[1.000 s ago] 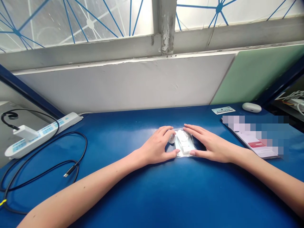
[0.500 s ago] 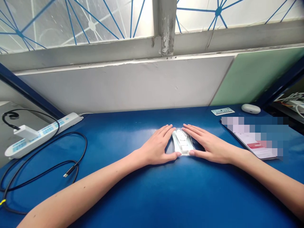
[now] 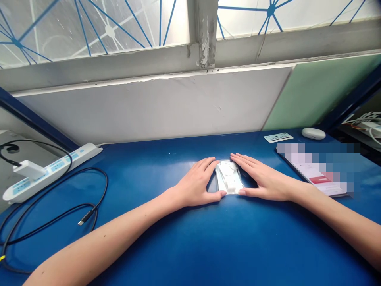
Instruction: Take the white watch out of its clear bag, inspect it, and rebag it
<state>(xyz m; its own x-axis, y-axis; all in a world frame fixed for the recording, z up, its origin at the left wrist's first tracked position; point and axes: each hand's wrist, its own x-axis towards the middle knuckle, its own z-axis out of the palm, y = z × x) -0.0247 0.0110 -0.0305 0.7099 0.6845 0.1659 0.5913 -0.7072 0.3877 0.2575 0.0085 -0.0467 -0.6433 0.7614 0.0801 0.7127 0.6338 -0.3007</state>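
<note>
Flanking a shiny clear packet [image 3: 229, 177], left hand [image 3: 195, 183] and right hand [image 3: 267, 179], both loosely spread, seemingly touching its edges.

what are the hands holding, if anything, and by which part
The left hand and right hand lie along opposite sides of the clear packet, thumbs at its near corners; whether they grip it cannot be told.

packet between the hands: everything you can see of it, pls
The packet is small, clear and shiny, like thin plastic, with white contents: a rounded shape towards the far end, a blockier one nearer the person. It looks closed, though glare hides any seal. It lies flat on the blue table, long side running away from the person. The left hand and right hand flank it, thumbs at its near corners, fingertips by its far ones.
</note>
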